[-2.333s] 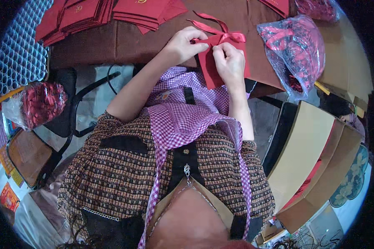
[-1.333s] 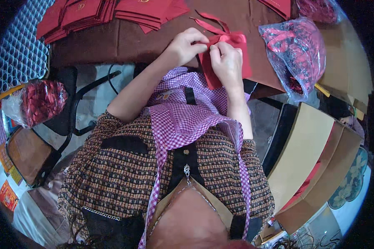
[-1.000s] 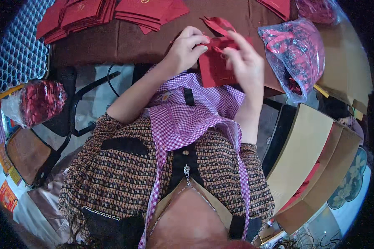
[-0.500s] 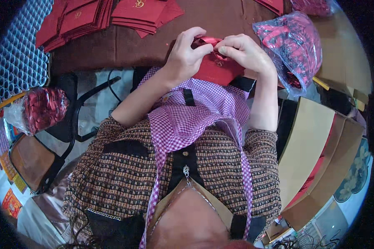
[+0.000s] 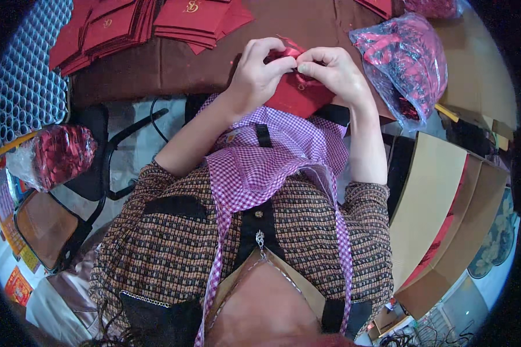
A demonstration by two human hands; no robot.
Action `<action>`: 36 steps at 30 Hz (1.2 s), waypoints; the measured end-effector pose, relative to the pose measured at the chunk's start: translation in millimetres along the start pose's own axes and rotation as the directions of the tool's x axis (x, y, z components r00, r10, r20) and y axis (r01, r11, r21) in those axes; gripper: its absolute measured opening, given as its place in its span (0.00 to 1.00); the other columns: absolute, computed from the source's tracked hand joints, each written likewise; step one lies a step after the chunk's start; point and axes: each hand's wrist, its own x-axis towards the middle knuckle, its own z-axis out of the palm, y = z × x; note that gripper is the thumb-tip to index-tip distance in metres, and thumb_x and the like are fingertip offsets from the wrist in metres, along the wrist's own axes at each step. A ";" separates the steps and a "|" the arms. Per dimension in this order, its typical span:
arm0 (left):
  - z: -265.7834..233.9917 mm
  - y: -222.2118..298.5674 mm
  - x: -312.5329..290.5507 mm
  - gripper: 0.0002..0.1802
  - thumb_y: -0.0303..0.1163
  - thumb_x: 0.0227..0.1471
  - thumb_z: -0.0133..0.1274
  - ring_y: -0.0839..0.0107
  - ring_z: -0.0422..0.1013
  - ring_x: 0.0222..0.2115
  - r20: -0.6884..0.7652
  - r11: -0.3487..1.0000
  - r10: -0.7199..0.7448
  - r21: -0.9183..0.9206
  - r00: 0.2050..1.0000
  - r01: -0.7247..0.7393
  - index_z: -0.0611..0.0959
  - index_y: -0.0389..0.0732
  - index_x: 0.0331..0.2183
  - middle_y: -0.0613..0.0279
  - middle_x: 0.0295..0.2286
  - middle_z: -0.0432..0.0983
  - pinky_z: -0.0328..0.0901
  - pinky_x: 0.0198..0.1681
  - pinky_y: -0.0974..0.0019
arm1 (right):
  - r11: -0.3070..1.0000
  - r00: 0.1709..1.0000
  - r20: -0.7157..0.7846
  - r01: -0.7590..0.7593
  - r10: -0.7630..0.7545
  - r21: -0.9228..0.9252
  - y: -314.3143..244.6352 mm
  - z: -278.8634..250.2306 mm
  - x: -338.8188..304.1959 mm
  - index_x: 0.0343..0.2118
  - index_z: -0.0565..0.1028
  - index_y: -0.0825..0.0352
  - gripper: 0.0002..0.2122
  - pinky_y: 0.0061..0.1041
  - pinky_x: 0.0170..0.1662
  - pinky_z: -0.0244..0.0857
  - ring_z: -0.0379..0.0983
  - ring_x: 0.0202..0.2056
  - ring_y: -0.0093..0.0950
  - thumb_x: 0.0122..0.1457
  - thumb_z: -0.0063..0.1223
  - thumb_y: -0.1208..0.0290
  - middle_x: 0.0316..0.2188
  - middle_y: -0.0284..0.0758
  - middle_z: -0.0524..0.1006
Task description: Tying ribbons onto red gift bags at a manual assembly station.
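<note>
A red pouch (image 5: 295, 97) with a small gold mark lies at the near edge of the brown-covered table, just beneath both hands. Above its top, my left hand (image 5: 259, 72) pinches a shiny red ribbon (image 5: 293, 51) between thumb and fingers. Facing it, my right hand (image 5: 334, 72) is also closed in a pinch on the ribbon, its fingertips nearly meeting those of the left. The fingers cover part of the ribbon, so I cannot make out how it is looped.
Stacks of flat red pouches (image 5: 113, 29) lie at the far left of the brown table (image 5: 127, 78). On the right is a clear plastic bag (image 5: 402, 63) of shiny red pieces. An open cardboard box (image 5: 431, 191) stands lower right, a black chair (image 5: 92, 150) at left.
My fingertips have drawn closer together over the ribbon, and the right hand's fingers have lifted slightly. A loose end of ribbon now shows above the left fingers.
</note>
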 end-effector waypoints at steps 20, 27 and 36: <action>-0.6 -19.1 3.4 0.07 0.24 0.45 0.53 0.60 0.67 0.41 0.458 0.907 -0.073 -0.340 0.886 0.250 0.77 0.35 0.31 0.54 0.37 0.68 0.62 0.45 0.65 | 0.969 0.783 -0.611 0.047 0.115 0.243 -33.3 -20.8 26.9 0.26 0.74 0.70 0.06 0.19 0.19 0.57 0.65 0.17 0.19 0.54 0.50 0.72 0.18 0.31 0.72; -12.8 -27.6 2.9 0.09 0.25 0.50 0.51 0.72 0.69 0.38 0.458 0.758 -0.419 -0.300 0.784 0.580 0.77 0.33 0.36 0.59 0.36 0.73 0.63 0.43 0.69 | 0.967 0.685 -0.694 0.063 -0.221 -0.246 13.1 -42.2 -11.0 0.40 0.76 0.72 0.13 0.20 0.40 0.66 0.72 0.35 0.20 0.55 0.54 0.69 0.32 0.34 0.78; 1.4 -35.0 9.4 0.10 0.24 0.53 0.48 0.80 0.68 0.29 0.414 0.107 -0.749 -0.694 0.517 0.712 0.76 0.35 0.39 0.67 0.29 0.72 0.63 0.33 0.77 | 0.905 0.918 -0.370 0.029 0.144 0.425 54.6 1.7 -52.7 0.57 0.61 0.73 0.25 0.19 0.33 0.67 0.72 0.34 0.22 0.55 0.50 0.75 0.44 0.38 0.73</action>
